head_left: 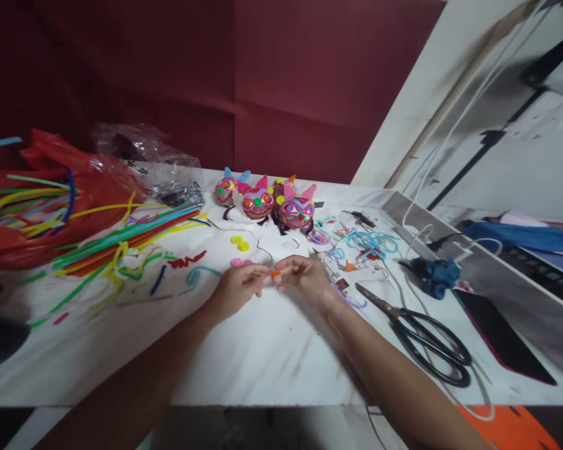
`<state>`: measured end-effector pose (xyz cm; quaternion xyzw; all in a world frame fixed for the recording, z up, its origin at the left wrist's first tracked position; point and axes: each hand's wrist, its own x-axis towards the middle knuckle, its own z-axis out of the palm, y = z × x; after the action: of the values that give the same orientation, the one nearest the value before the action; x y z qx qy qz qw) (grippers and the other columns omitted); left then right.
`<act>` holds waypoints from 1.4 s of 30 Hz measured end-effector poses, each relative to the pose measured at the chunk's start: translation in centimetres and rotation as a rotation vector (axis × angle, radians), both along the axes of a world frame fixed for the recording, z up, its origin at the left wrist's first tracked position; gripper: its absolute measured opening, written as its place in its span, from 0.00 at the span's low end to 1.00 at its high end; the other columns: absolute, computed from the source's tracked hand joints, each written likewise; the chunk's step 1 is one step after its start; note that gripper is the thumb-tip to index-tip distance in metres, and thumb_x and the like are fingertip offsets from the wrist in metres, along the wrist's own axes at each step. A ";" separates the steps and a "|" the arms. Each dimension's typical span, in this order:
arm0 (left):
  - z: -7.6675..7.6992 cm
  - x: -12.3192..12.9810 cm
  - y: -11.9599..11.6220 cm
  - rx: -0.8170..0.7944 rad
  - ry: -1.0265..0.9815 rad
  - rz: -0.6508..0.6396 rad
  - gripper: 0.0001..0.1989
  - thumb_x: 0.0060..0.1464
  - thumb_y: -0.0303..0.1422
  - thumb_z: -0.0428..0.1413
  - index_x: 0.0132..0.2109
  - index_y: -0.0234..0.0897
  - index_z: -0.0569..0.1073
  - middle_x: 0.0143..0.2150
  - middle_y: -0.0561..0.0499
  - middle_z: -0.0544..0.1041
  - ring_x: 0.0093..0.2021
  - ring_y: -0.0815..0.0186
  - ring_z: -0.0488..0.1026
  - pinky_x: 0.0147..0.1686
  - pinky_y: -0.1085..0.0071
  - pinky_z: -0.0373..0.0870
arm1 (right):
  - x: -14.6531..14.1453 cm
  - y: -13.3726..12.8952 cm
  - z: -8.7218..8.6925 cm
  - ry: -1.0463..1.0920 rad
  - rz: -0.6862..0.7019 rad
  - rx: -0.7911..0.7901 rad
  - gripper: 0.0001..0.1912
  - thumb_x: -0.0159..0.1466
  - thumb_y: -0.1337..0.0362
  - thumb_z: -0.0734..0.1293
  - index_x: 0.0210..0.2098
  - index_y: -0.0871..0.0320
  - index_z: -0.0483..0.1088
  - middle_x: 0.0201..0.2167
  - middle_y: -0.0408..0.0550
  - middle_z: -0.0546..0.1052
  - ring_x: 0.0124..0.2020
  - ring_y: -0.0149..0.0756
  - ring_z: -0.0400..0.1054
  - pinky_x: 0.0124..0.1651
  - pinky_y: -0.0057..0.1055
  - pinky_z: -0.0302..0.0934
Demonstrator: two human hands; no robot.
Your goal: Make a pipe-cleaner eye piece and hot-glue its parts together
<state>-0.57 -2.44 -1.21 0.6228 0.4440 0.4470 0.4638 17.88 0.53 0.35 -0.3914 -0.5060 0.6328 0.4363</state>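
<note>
Between the fingertips of both hands is a small orange piece (275,274), perhaps a bit of pipe cleaner; its exact shape is too small to tell. My right hand (304,275) pinches it from the right. My left hand (241,286) has its fingers curled together and meets the piece from the left. Just beyond them lie pink fuzzy discs (241,262) and yellow fuzzy discs (239,242). Farther back stand several colourful animal heads with pointed ears, the pink-eared one (297,209) at the right and another (258,201) beside it.
Pipe cleaners (136,234) lie bundled at left, near a red plastic bag (98,175) and a clear bag (154,156). Black-handled scissors (422,337) and a dark phone-like slab (507,337) rest at right. Blue curled strands (368,241) and a white cable are scattered there.
</note>
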 end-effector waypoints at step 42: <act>0.8 -3.3 0.8 0.216 0.341 0.406 0.08 0.59 0.33 0.54 0.42 0.38 0.76 0.34 0.45 0.80 0.31 0.64 0.75 0.33 0.66 0.69 | -0.3 -0.6 -3.3 -0.205 -0.002 0.132 0.21 0.51 0.44 0.74 0.25 0.56 0.70 0.16 0.39 0.65 0.16 0.27 0.52 0.20 0.28 0.44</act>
<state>-3.91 -1.63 -0.36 0.6331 0.5810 0.4645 0.2145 17.55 -0.05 -2.94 -0.4251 -0.5881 0.5542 0.4078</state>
